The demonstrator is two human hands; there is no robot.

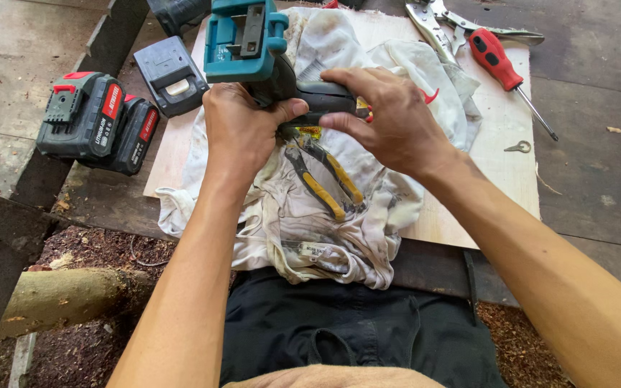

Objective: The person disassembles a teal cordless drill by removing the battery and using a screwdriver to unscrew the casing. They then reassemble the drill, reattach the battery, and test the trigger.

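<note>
While both hands grip the power tool, left hand clamps its handle. Right hand closes on the body, above pliers on a rag.

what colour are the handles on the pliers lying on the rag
Yellow and black on the pliers, which lie on the white rag; the head view shows them best.

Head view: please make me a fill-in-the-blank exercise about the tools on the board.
1. Both hands, left hand and right hand, grip a teal and black cordless ____ tool.
2. The yellow-handled pliers lie on a dirty white ____.
3. The screwdriver on the plywood board has a ____ handle.

Missing words: power; cloth; red
</note>
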